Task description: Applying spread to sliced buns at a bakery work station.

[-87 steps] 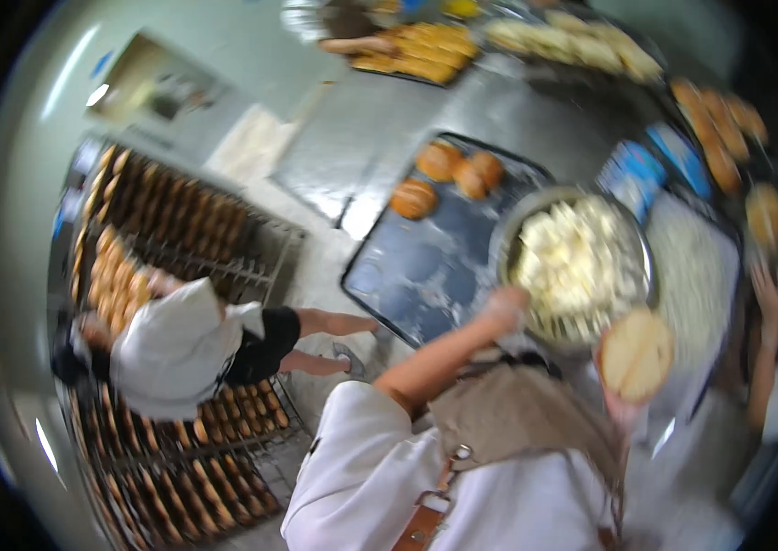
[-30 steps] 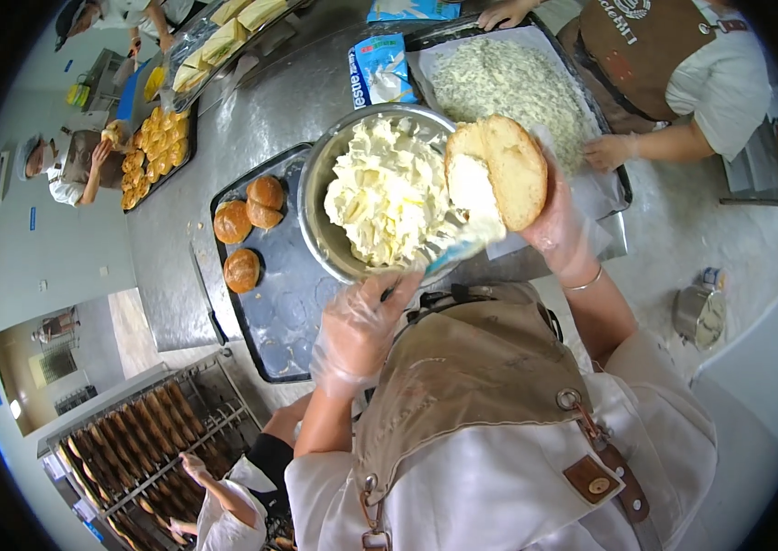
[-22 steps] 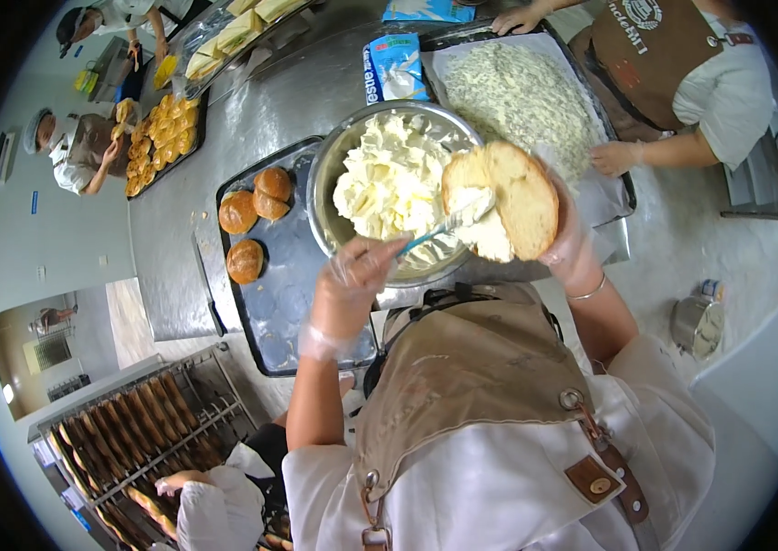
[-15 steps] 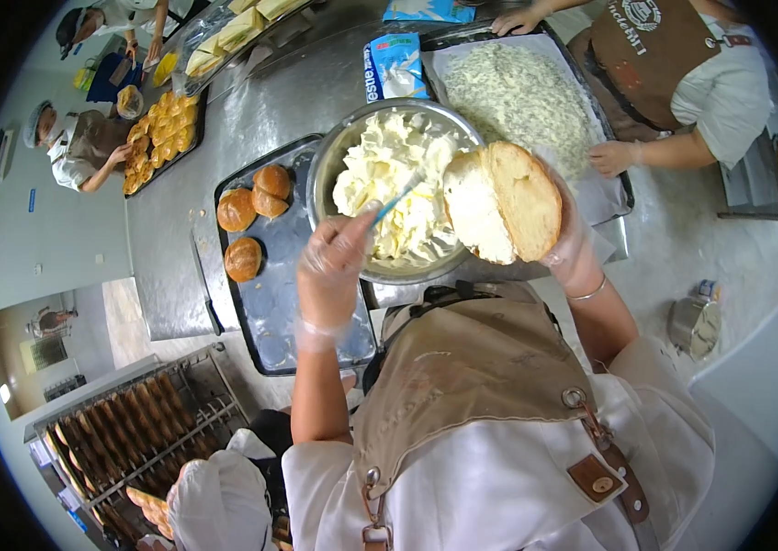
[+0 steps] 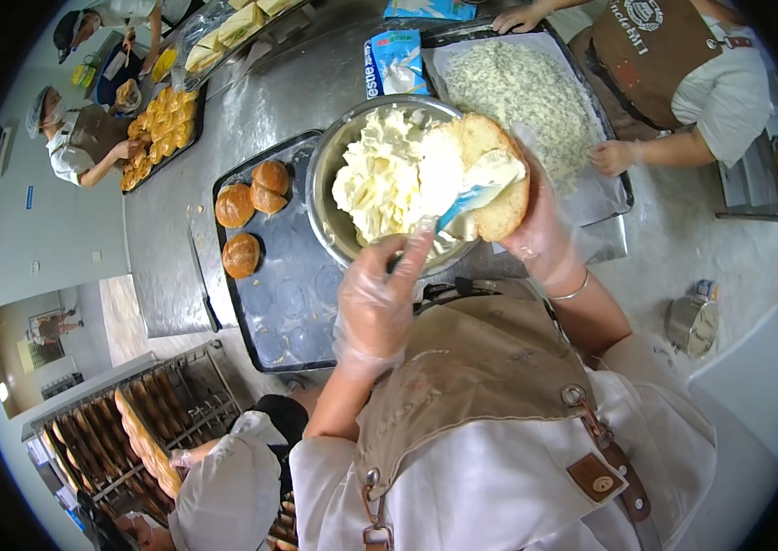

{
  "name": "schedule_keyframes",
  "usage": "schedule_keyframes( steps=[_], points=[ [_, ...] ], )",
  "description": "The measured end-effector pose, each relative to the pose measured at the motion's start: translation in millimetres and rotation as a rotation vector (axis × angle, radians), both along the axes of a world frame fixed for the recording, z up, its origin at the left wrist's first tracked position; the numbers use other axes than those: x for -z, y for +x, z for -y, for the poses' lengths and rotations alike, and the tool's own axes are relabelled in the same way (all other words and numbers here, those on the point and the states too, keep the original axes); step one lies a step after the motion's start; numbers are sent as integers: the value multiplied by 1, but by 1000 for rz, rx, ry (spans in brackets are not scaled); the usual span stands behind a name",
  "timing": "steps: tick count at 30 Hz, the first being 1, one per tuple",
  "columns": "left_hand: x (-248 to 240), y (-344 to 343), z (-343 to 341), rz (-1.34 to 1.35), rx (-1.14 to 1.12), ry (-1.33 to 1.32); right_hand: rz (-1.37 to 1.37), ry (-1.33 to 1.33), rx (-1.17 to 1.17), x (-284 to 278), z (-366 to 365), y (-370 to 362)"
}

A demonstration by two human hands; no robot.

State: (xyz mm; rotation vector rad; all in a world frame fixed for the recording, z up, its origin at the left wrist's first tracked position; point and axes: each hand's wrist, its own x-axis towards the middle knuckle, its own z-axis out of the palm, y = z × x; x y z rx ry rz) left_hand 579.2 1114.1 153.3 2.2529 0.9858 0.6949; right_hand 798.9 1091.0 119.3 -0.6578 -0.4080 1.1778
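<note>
My gloved left hand point(image 5: 378, 298) is closed on a blue spatula point(image 5: 464, 204), whose blade carries a thick smear of pale cream. That blade lies against the cut face of a split round bun point(image 5: 481, 138). The bun's left half is coated in cream; on the right half, a cream dollop point(image 5: 496, 172) covers part of the bare crumb. From the right side, my gloved right hand point(image 5: 545, 220) grips the bun and tilts it over the metal bowl point(image 5: 319, 197). Whipped pale cream point(image 5: 375, 174) fills much of this bowl.
Left of the bowl, a dark baking tray point(image 5: 283, 303) holds several round buns point(image 5: 240, 255). A long knife point(image 5: 202, 280) lies beside it. A tray of crumbly pale topping point(image 5: 527, 101) and a blue packet point(image 5: 396, 64) are beyond. Co-workers stand around the table.
The spatula has moved right from above the bowl onto the bun's right half, leaving cream there. My right hand has brought the bun left and up, further over the bowl.
</note>
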Motion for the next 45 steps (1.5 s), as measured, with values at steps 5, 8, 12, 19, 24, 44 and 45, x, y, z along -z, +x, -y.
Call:
schedule_keyframes(
  steps=[5,8,12,19,24,44,45],
  points=[
    [-7,-15,11,-162,206,223,568,283,205,1,-4,0],
    [-10,-21,11,69,193,-122,134,133,68,6,-6,16],
    [-43,7,8,301,-41,-887,-144,128,54,-4,-11,6],
    [-35,-25,12,379,48,-1491,1068,105,274,-7,5,20],
    [-24,-31,-2,157,48,-518,337,289,83,-12,-3,6],
    [-4,-18,-77,201,-271,-298,212,148,-119,31,20,26],
    [1,-25,-76,202,-271,-302,41,33,-148,44,12,37]
  ],
)
